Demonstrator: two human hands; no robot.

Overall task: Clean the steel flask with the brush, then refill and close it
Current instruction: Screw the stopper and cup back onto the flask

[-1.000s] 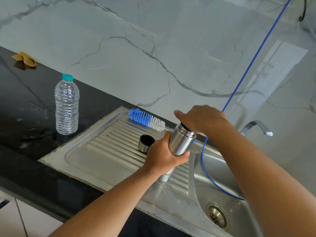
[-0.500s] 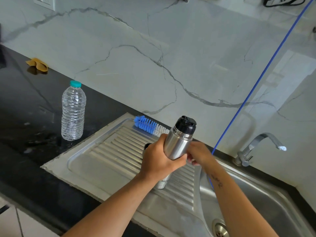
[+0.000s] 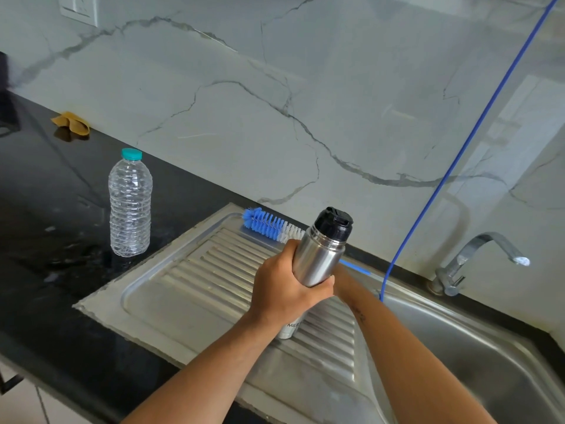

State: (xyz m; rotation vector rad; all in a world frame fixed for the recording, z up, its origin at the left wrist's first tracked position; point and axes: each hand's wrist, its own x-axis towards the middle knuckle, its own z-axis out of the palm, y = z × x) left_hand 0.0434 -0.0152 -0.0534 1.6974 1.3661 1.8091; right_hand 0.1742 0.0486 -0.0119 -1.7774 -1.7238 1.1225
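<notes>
The steel flask (image 3: 318,258) stood nearly upright over the ribbed drainboard (image 3: 214,276) of the sink, its long axis leaning slightly so that its black stopper (image 3: 334,223) pointed up and a little to the right, toward the wall. Its base appeared to rest on the drainboard ribs or just above them; the pictures did not settle which. The left hand (image 3: 287,289) was wrapped round the middle of the flask from the left side, fingers curled firmly about the body, forearm reaching in from the lower left. The right hand (image 3: 342,283) lay just behind and to the right of the flask, low against its body and mostly hidden by it, so whether it gripped the flask or only touched it could not be told. The stopper sat on the neck with no hand on it, well above both hands. The brush (image 3: 269,224), blue and white bristles, lay along the back edge of the drainboard just behind the flask, closer to the left hand's side. Judged from this, opening the flask would mean one hand rising to the stopper, and the right was the freer. Farther left on the black counter (image 3: 46,209) stood a clear plastic bottle (image 3: 130,206), capped. The tap (image 3: 477,258) stood at the far right.
</notes>
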